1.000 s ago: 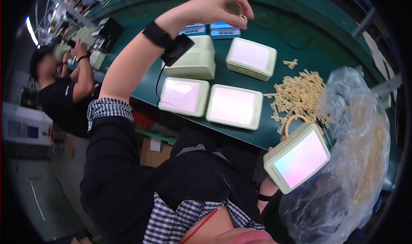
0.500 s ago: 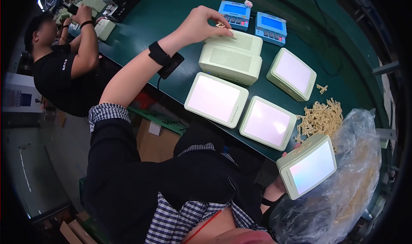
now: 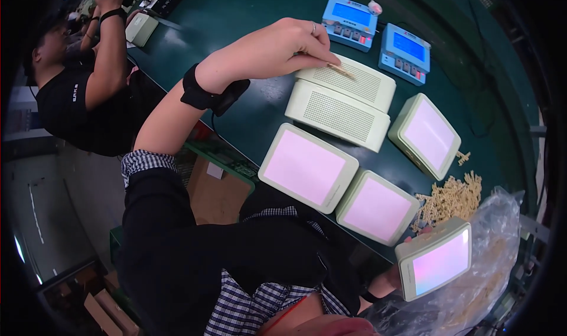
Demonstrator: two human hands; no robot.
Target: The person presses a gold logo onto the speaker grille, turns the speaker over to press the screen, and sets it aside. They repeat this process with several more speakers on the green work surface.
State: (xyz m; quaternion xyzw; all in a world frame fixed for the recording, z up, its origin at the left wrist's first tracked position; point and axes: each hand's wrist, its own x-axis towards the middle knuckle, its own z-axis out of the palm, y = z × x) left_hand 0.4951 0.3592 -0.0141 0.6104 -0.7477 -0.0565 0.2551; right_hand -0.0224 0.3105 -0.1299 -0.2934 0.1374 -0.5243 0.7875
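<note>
Head view. Left grip [image 3: 280, 49]: thumb and forefinger brought together in a narrow pinch, with a small beige piece [image 3: 341, 71] at the tips. The piece is over the grille of the rear pale box [image 3: 369, 88]; whether it touches, I cannot tell. Right grip [image 3: 387, 280]: wrapped about a screen box [image 3: 436, 259] from behind, fingers showing at its upper edge, box clear of the worktop [image 3: 248, 17] and tilted, lit face up.

Step in hand, my reading: small piece carried in the left, screen box steadied in the right. A move from here would call for a light, firm pinch and clearance above the grille, with the right kept still so the lit face does not slip or knock the edge.

Containers: clear plastic bag [image 3: 481, 262] at far right, crumpled; a brownish tint shows through, contents not resolved. Cardboard box [image 3: 218, 203] under the near edge, a pale slip at its side; contents not made out. The rear pale box and the front pale box [image 3: 336, 120] lie grille up, closed, insides hidden.

Loose beige pile [image 3: 452, 199] sits directly on the worktop, in no tray, near the right grip.
</note>
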